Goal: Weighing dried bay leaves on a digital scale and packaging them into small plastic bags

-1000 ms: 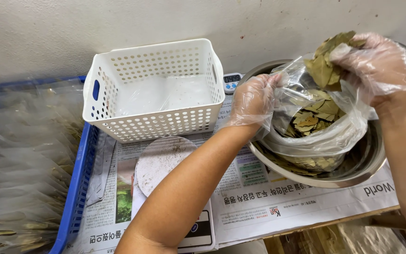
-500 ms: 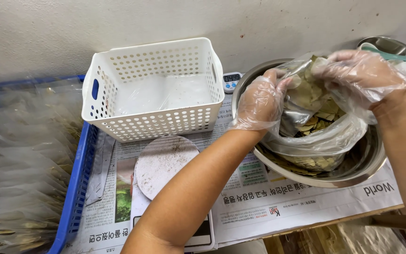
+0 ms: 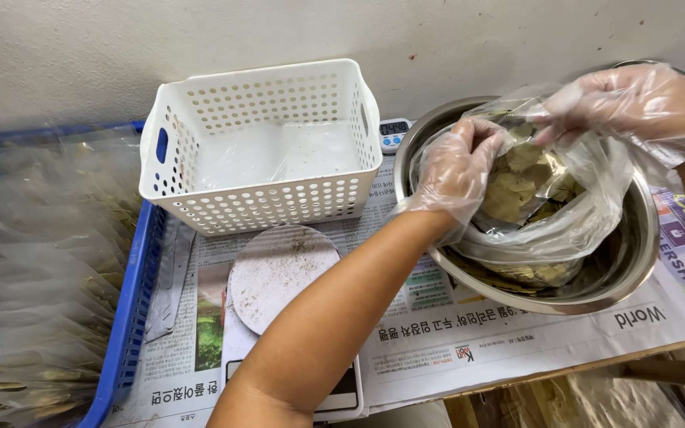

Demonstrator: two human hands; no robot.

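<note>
Both gloved hands grip clear plastic bag point(image 3: 572, 230) of dried leaves point(image 3: 517, 182) inside steel bowl point(image 3: 636, 246), right of frame: left hand point(image 3: 457, 170) pinches bag's near edge, right hand point(image 3: 636, 103) holds far edge. White perforated basket point(image 3: 263, 150) upper centre, round scale plate point(image 3: 279, 273) below.

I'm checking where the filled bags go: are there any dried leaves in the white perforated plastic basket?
No: the white perforated plastic basket holds only a flat sheet of clear plastic, with no leaves in it.

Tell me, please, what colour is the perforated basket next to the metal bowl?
White; the basket shows best in the head view, standing left of the bowl.
</note>
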